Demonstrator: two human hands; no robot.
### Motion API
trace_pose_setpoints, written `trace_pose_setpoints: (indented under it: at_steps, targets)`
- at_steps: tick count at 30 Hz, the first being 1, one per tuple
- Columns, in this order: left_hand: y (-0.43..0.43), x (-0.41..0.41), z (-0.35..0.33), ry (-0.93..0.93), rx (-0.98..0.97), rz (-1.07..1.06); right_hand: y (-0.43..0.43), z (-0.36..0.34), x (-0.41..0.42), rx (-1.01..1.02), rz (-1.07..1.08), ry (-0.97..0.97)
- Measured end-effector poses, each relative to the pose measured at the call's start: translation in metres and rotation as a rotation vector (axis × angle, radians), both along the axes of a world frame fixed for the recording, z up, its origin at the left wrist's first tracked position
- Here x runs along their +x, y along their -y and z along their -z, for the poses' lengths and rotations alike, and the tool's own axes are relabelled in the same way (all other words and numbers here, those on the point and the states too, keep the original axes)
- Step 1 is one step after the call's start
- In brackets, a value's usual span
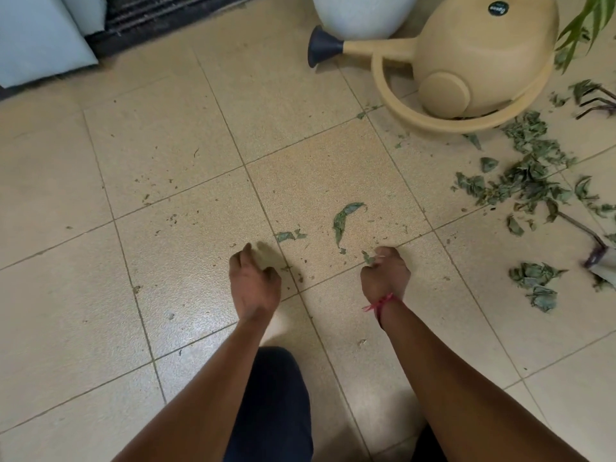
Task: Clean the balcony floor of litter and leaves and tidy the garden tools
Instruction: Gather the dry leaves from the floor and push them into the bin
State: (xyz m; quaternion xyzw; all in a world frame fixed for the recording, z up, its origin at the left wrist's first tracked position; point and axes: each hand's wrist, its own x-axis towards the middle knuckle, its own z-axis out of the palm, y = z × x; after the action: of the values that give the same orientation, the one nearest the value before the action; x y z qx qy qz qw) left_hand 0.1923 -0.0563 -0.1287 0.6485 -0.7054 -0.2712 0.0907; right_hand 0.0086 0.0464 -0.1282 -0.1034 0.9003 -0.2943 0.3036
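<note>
beige tiles [166,145], one watering can [473,58]: right hand [385,278] grips leaf scraps [368,258], left hand [255,281] grip loose, empty.

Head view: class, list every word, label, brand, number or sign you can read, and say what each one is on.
Round black label on the watering can: small white lettering, too small and blurred to read.
No other text, number or sign shows anywhere in the view.

hand rake [600,103] cut off, pot [360,18] cropped
</note>
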Motion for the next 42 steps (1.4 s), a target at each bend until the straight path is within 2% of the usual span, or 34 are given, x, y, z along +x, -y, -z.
trace_pose_setpoints:
  at_steps: [3,5,7,10,14,17,19,21,23,25,29,33,38,42]
  targets:
    - [0.016,-0.007,0.0,0.037,0.073,0.022,0.019,-0.004,0.009,-0.234,-0.08,0.121]
    - [0.025,-0.018,0.004,0.044,0.105,0.072,0.025,-0.004,0.005,-0.304,-0.071,0.045]
    - [0.029,-0.031,0.007,0.04,0.119,0.148,0.028,-0.005,-0.01,-0.271,-0.077,-0.068]
    - [0.027,-0.054,0.008,0.007,0.124,0.257,0.033,-0.009,-0.037,-0.104,-0.362,-0.218]
    - [0.018,-0.074,0.006,-0.096,0.052,0.455,0.049,-0.015,-0.052,0.102,-0.838,-0.282]
    - [0.017,-0.069,0.006,-0.166,-0.009,0.388,0.051,-0.016,-0.048,0.103,-1.033,-0.272]
    - [0.021,-0.058,0.006,-0.143,-0.027,0.307,0.043,-0.015,-0.042,0.017,-1.104,-0.302]
    - [0.029,-0.046,0.012,-0.08,0.025,0.296,0.034,-0.01,-0.04,-0.125,-1.027,-0.38]
    - [0.038,-0.038,0.017,-0.021,0.111,0.36,0.032,-0.004,-0.042,-0.187,-0.826,-0.412]
    - [0.045,-0.039,0.015,-0.024,0.171,0.462,0.034,-0.003,-0.044,-0.126,-0.743,-0.384]
    - [0.046,-0.061,0.013,-0.074,0.209,0.648,0.04,-0.004,-0.035,0.143,-0.862,-0.231]
    - [0.041,-0.082,0.019,-0.037,0.191,0.746,0.035,-0.001,-0.014,0.201,-0.861,-0.229]
    - [0.03,-0.094,0.021,0.054,0.084,0.736,0.046,0.008,0.006,-0.001,-0.703,-0.184]
    - [0.027,-0.095,0.013,0.046,0.147,0.685,0.047,0.0,0.01,-0.105,-0.51,-0.117]
